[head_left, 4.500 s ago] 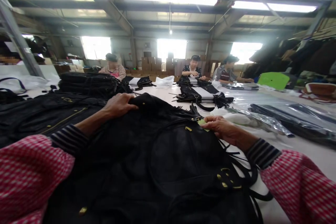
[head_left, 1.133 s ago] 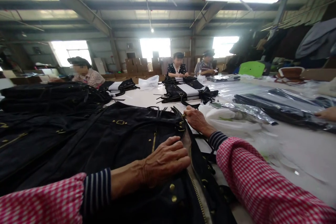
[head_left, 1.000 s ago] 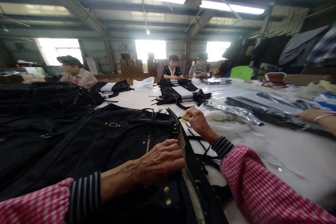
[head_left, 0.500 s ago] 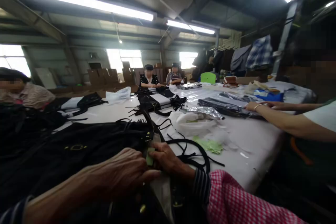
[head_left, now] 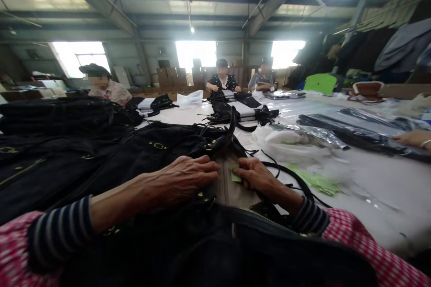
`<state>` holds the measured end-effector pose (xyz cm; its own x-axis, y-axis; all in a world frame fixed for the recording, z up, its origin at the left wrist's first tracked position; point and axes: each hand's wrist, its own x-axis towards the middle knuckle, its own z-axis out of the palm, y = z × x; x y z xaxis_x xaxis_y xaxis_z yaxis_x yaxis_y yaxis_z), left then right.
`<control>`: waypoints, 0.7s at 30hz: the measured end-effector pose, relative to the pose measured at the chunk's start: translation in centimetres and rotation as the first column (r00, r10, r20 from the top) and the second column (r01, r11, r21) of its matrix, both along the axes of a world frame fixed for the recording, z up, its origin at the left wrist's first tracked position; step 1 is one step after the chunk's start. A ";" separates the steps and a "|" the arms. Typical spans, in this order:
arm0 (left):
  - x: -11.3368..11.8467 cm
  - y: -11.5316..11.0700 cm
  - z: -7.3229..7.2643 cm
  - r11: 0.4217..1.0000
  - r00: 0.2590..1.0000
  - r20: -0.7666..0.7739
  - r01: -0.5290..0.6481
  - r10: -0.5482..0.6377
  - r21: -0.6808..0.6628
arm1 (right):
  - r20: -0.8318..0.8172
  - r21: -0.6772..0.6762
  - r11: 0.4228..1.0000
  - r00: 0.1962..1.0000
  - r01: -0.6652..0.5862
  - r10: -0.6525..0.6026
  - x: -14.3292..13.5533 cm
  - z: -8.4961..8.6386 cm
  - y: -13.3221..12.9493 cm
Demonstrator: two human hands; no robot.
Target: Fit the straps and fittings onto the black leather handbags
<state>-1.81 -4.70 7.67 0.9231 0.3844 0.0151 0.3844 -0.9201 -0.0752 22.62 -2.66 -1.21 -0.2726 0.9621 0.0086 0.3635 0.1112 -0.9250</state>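
Observation:
A black bag (head_left: 161, 237) with a brass-coloured zip lies in front of me, its beige lining (head_left: 222, 188) showing through the opening. My left hand (head_left: 183, 177) lies flat over the opening's left edge, fingers stretched towards the lining; any part under the palm is hidden. Between the thumb and fingers of my right hand (head_left: 259, 177) is a small green paper slip (head_left: 235, 176), held against the lining. A black strap (head_left: 230, 132) arches up just beyond my hands.
More black bags (head_left: 67, 116) are piled at the left. Right of my hands lie crumpled white plastic (head_left: 286, 141), green slips (head_left: 316, 179) and plastic-wrapped black goods (head_left: 357, 130), touched by a co-worker's hand (head_left: 414, 138). Several co-workers sit around the white table (head_left: 380, 188).
My hands have moved apart, and the beige lining shows wider between them. The green slip now lies against the lining in my right fingers. The view has turned left.

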 end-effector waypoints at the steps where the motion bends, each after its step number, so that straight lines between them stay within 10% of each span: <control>1: 0.6 0.5 -0.2 1.000 1.000 -0.027 0.014 -0.014 -0.008 | -0.002 0.002 1.000 1.000 0.014 -0.014 -0.3 0.2 0.4; 9: 2.8 2.8 -4.4 0.929 0.994 -0.027 -0.093 0.110 0.359 | 0.428 0.473 0.880 0.865 0.032 -0.262 -3.3 1.8 2.9; 14: 1.4 3.2 -6.8 0.878 0.981 0.121 -0.187 0.149 0.441 | 0.666 0.482 0.875 0.666 -0.038 -0.337 -4.8 2.8 2.6; 21: 1.0 3.4 -6.3 0.912 0.969 0.186 -0.218 0.161 0.346 | 0.695 0.458 0.888 0.640 -0.044 -0.327 -4.9 3.1 2.7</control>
